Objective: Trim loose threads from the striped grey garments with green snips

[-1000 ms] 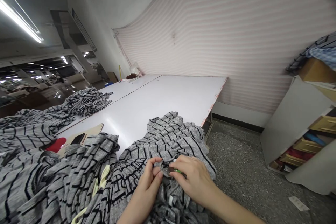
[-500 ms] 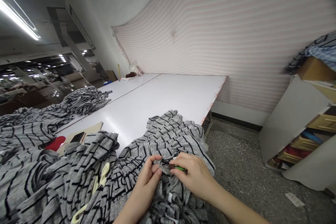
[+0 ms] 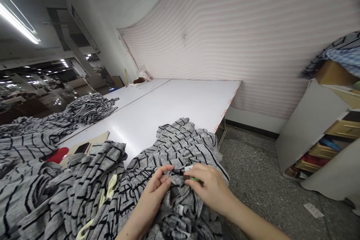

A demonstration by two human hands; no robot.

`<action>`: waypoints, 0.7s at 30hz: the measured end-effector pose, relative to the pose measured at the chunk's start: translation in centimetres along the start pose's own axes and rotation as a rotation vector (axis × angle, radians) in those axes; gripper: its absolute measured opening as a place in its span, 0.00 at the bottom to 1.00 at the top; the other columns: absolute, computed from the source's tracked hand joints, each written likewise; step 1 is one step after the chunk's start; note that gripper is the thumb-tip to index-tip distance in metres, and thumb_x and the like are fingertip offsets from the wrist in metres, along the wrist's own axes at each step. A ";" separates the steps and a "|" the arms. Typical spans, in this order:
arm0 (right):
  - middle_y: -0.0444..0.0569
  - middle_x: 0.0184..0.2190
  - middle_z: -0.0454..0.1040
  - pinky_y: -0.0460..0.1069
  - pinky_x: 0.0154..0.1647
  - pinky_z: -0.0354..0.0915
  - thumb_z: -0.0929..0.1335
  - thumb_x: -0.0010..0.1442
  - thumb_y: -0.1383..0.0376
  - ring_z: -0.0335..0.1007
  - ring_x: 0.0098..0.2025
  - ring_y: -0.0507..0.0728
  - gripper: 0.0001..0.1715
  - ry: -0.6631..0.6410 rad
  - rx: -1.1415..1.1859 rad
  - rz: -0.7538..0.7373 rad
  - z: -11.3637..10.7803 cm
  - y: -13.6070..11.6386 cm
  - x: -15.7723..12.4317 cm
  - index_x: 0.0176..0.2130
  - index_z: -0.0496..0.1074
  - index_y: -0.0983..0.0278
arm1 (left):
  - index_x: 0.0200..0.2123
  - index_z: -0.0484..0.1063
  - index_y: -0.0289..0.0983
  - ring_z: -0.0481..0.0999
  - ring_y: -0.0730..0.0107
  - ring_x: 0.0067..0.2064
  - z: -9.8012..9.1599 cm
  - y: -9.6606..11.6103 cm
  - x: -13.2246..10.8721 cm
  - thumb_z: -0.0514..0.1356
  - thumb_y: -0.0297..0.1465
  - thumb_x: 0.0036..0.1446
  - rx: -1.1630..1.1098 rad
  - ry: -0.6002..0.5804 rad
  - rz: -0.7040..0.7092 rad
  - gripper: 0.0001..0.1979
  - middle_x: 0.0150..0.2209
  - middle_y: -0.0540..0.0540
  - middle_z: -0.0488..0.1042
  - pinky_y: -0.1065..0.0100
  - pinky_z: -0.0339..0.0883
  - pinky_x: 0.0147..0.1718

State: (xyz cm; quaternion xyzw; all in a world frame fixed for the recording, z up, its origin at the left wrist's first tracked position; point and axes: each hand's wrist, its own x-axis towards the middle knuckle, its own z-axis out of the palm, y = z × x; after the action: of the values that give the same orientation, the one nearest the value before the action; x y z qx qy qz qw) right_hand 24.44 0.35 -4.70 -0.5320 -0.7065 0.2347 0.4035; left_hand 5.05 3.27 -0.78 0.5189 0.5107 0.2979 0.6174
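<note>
Heather-grey striped knit fabric (image 3: pixel 174 146), bunched in loose folds and spilling over the near edge of a white laminate worktop (image 3: pixel 174 101), with no single long axis to the gathered mass, only a rough spread from the lower left of the view toward the middle. On top of it, a left hand (image 3: pixel 149 191) in a narrow grip, thumb and fingers pinching up a small fold of the knit. Just beside it, a right hand (image 3: pixel 210 189), also in a narrow grip, closed around a small green-handled tool (image 3: pixel 194 179) (mostly buried in the fingers, so its exact kind hard to tell), lying almost level across the view, its dark end pointing left into the pinched fold. Touching the fingers of that hand, a small white label (image 3: pixel 189 167) on the fabric; lower down, a second white tag (image 3: pixel 180 210) among the folds. Left of the hands, a cream drawstring (image 3: pixel 111 189) trailing over the knit. Farther along the worktop, a second heap of the same striped knit (image 3: pixel 90 108). Near the left-hand heap, a black phone (image 3: pixel 81 148) on a beige pad (image 3: pixel 98 137), beside a red cloth (image 3: pixel 58 154). Below and right of the worktop, speckled grey floor (image 3: pixel 253 168) with a white paper slip (image 3: pixel 313 210).
</note>
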 end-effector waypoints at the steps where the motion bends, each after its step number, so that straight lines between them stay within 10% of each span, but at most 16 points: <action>1: 0.43 0.34 0.73 0.46 0.34 0.60 0.68 0.59 0.65 0.68 0.35 0.54 0.08 -0.011 0.033 0.031 -0.2 0.1 -0.1 0.41 0.75 0.56 | 0.47 0.68 0.41 0.63 0.73 0.29 0.0 0.1 0.0 0.63 0.42 0.51 0.009 0.003 0.003 0.21 0.26 0.55 0.63 0.74 0.59 0.31; 12: 0.42 0.26 0.66 0.44 0.30 0.60 0.65 0.60 0.62 0.64 0.30 0.51 0.10 -0.043 0.347 0.103 0.7 0.4 -1.1 0.28 0.66 0.64 | 0.31 0.68 0.37 0.60 0.72 0.28 0.2 -0.6 0.1 0.60 0.45 0.53 0.284 0.045 0.116 0.15 0.24 0.54 0.61 0.74 0.54 0.27; 15: 0.45 0.31 0.69 0.45 0.33 0.63 0.63 0.62 0.60 0.66 0.33 0.52 0.10 0.082 0.389 0.197 0.5 2.1 -0.8 0.40 0.68 0.64 | 0.29 0.64 0.38 0.58 0.71 0.26 0.7 -1.1 0.0 0.57 0.45 0.55 0.500 0.111 0.162 0.15 0.21 0.55 0.57 0.73 0.51 0.25; 21: 0.43 0.30 0.68 0.45 0.32 0.59 0.64 0.55 0.72 0.64 0.32 0.52 0.06 0.050 0.168 0.198 1.1 3.4 -0.5 0.29 0.69 0.64 | 0.57 0.57 0.41 0.65 0.65 0.24 1.1 -1.3 -0.2 0.51 0.39 0.59 0.928 0.212 0.255 0.23 0.23 0.53 0.64 0.68 0.55 0.26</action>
State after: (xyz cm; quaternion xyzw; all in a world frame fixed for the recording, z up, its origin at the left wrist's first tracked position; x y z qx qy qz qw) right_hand 25.47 1.11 -8.08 -0.5692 -0.6181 0.3182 0.4390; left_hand 5.82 2.38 -1.99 0.7644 0.5819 0.1633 0.2246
